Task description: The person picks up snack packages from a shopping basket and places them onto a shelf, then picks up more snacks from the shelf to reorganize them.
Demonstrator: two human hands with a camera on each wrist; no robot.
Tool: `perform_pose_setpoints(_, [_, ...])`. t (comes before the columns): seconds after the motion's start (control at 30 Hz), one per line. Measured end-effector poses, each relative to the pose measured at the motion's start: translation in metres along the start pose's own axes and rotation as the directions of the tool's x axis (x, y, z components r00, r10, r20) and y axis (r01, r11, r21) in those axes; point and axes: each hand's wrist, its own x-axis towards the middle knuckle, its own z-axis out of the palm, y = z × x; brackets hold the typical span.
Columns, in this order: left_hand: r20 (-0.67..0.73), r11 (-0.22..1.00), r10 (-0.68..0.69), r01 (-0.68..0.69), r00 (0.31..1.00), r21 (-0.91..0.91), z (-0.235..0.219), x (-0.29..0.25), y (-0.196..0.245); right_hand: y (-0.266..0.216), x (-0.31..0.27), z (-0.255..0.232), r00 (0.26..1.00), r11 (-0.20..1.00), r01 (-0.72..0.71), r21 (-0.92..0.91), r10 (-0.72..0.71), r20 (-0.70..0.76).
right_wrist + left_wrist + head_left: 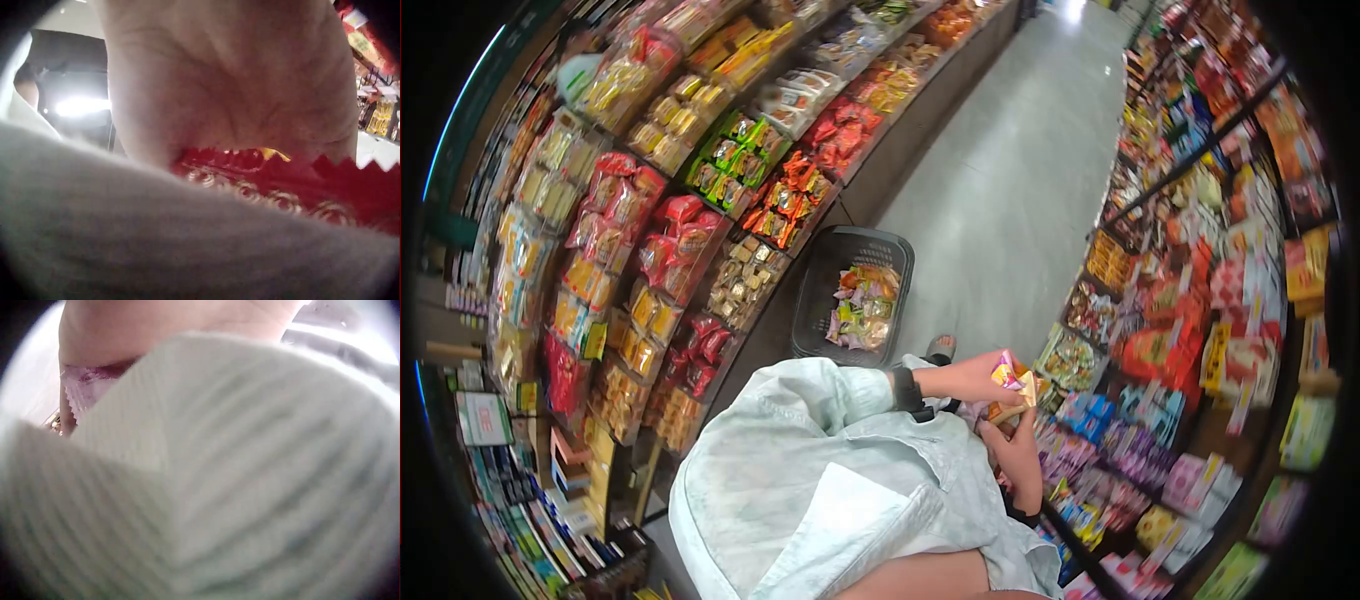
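Note:
My left hand (982, 378) reaches in from the left and grips small snack packets. One purple, white and yellow packet (1006, 370) sticks up beside its fingers. In the left wrist view a pale pink packet (90, 390) with a serrated edge lies in the palm, mostly behind the sleeve (250, 469). Close below it, my right hand (1017, 455) is bent up towards the left one. The right wrist view shows a red packet (362, 190) with gold swirls and a zigzag edge held against the palm; its fingers are out of sight.
A dark shopping basket (804, 310) stands on the floor, with several colourful packets (865, 308) in it. Stepped shelves of bagged snacks (745, 155) line the left, more snack displays (1160, 350) the right. The grey aisle floor (990, 190) runs between them. A sandalled foot (942, 346) shows near the basket.

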Motion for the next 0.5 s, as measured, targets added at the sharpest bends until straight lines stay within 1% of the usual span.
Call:
perform_pose_setpoints(0.03, [-0.031,0.999,-0.016,0.014,0.999,-0.042,-0.011,0.009,0.001,-0.01,0.014,-0.006,1.0,1.0,-0.01,0.009,0.01,0.02])
perform_pose_setpoints(0.07, [-0.055,0.997,-0.03,0.026,0.998,-0.078,-0.022,0.018,0.003,-0.014,0.033,-0.014,0.997,0.998,-0.068,-0.011,0.069,0.036])
perform_pose_setpoints(0.1, [-0.067,0.993,-0.042,0.034,0.997,-0.112,-0.031,0.029,0.007,-0.017,0.047,-0.018,0.997,0.999,-0.028,-0.047,0.032,0.076])
perform_pose_setpoints(0.17, [-0.131,0.992,-0.026,0.01,0.991,-0.124,-0.049,0.046,0.015,-0.033,0.08,-0.029,0.988,0.989,0.087,-0.116,-0.071,0.135])
perform_pose_setpoints(0.2, [-0.154,0.992,-0.022,0.003,0.988,-0.124,-0.057,0.05,0.02,-0.052,0.091,-0.03,0.984,0.999,0.049,-0.019,-0.045,0.175])
perform_pose_setpoints(0.3, [-0.25,0.967,-0.137,0.074,0.958,-0.245,-0.081,0.058,0.04,-0.079,0.13,-0.042,0.958,0.988,0.152,-0.012,-0.144,0.249])
perform_pose_setpoints(0.43, [-0.346,0.928,-0.18,0.042,0.921,-0.371,-0.107,0.089,0.033,-0.093,0.189,-0.071,0.929,0.982,0.191,-0.005,-0.179,0.323])
perform_pose_setpoints(0.47, [-0.363,0.919,-0.199,0.044,0.91,-0.393,-0.112,0.093,0.047,-0.1,0.203,-0.078,0.916,0.981,0.191,-0.007,-0.176,0.359])
perform_pose_setpoints(0.5, [-0.363,0.912,-0.187,0.024,0.913,-0.41,-0.121,0.104,0.053,-0.11,0.218,-0.087,0.91,0.988,0.155,-0.013,-0.137,0.391])
